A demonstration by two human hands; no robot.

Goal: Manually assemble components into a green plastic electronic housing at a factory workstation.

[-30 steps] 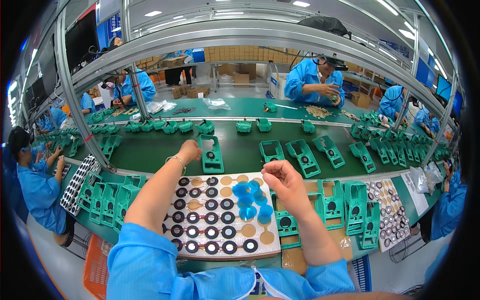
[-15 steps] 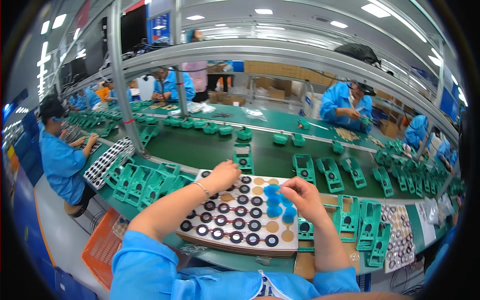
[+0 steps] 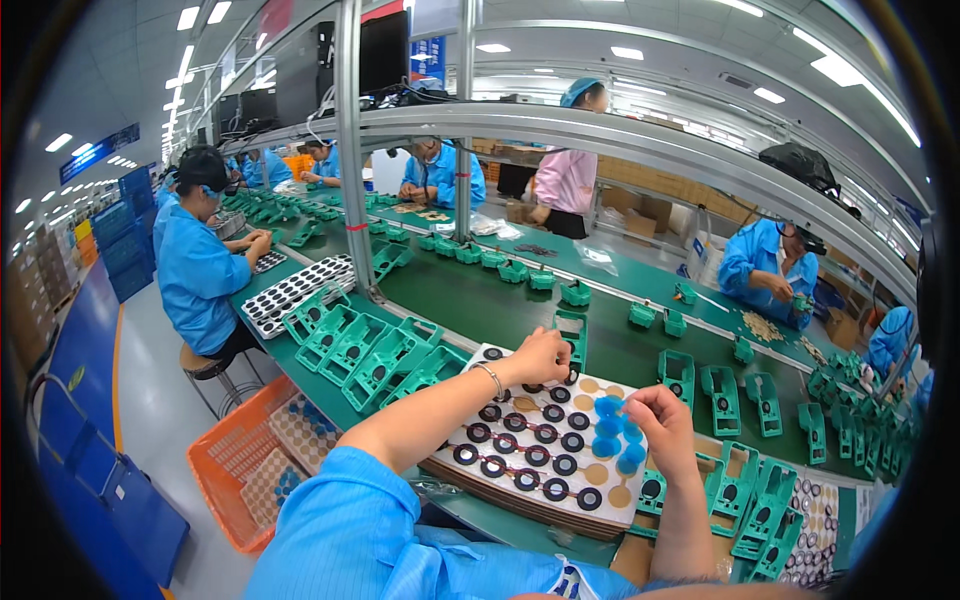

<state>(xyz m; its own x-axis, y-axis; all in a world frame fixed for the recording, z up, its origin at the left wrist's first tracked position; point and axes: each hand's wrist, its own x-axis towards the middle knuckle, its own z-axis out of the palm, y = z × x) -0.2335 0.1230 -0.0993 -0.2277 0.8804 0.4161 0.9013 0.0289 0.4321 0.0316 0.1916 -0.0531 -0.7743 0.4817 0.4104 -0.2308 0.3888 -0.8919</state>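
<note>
In front of me lies a stack of white foam boards (image 3: 520, 455) bearing rows of black rings with pale centres (image 3: 545, 433) joined by red-brown wires. My left hand (image 3: 540, 357) is over the board's far edge, fingers bent together beside a green plastic housing (image 3: 571, 335); whatever is in the fingertips is hidden. Above the board's right side, my right hand (image 3: 665, 418) pinches thumb and finger beside a cluster of blue film discs (image 3: 608, 427). I cannot make out what that pinch holds. Tan round spots (image 3: 620, 496) show near the discs.
Green housings lie in a row at left (image 3: 378, 350) and at right (image 3: 765, 505). Beyond runs a dark green conveyor belt (image 3: 470, 295) under a metal frame (image 3: 352, 150). An orange crate (image 3: 235, 440) stands on the floor at left. Co-workers sit at left (image 3: 205, 270) and across (image 3: 770, 265).
My view has turned left, so the scene sits further right and more of the orange crate shows. Both hands keep nearly the same places over the board.
</note>
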